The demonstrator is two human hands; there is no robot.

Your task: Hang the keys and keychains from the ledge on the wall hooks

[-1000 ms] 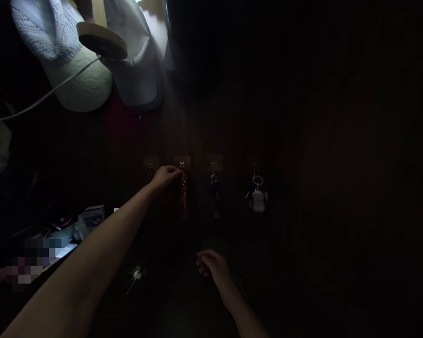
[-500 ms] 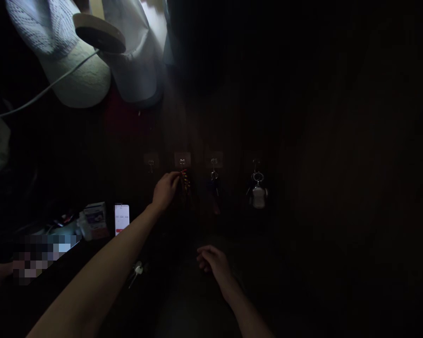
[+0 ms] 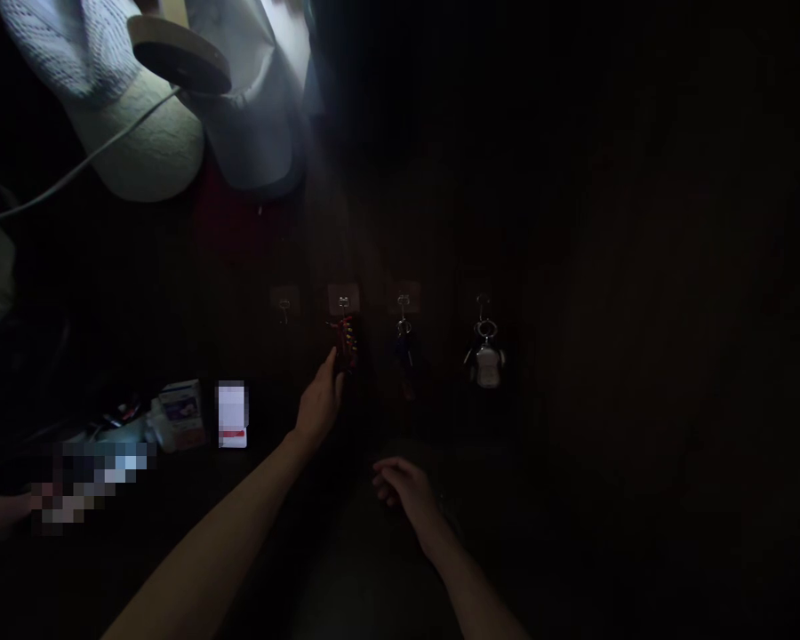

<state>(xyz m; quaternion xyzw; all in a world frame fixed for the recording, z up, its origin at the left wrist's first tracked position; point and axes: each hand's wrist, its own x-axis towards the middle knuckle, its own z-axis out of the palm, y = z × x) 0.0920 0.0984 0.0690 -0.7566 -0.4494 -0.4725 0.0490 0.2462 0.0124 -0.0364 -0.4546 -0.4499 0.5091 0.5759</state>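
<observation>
My left hand [image 3: 320, 398] is open, its index finger stretched up just below and beside a colourful braided-looking key strap [image 3: 348, 342]. That strap hangs from the second wall hook [image 3: 344, 302]. Whether a fingertip still touches it is too dark to tell. Lower and to the right, my right hand [image 3: 404, 487] hovers with loosely curled, slightly parted fingers and nothing visible in them. A key ring with dark keys [image 3: 404, 342] is on the third hook [image 3: 404, 300]. On the fourth hook [image 3: 484, 300] hangs a bunch with a pale figure-shaped fob [image 3: 488, 366].
The leftmost hook [image 3: 284, 305] carries nothing. A lit phone [image 3: 232, 415] stands left of my left hand, by a small box [image 3: 183, 413]. Caps [image 3: 150, 142] and a round lamp head [image 3: 180, 55] with a cable are at upper left. Another person's hand [image 3: 0, 502] shows at far left.
My left hand has let go of the strap and drawn down, leaving it hanging on the second hook. My right hand has barely moved. The loose keys below are now hidden by my left forearm.
</observation>
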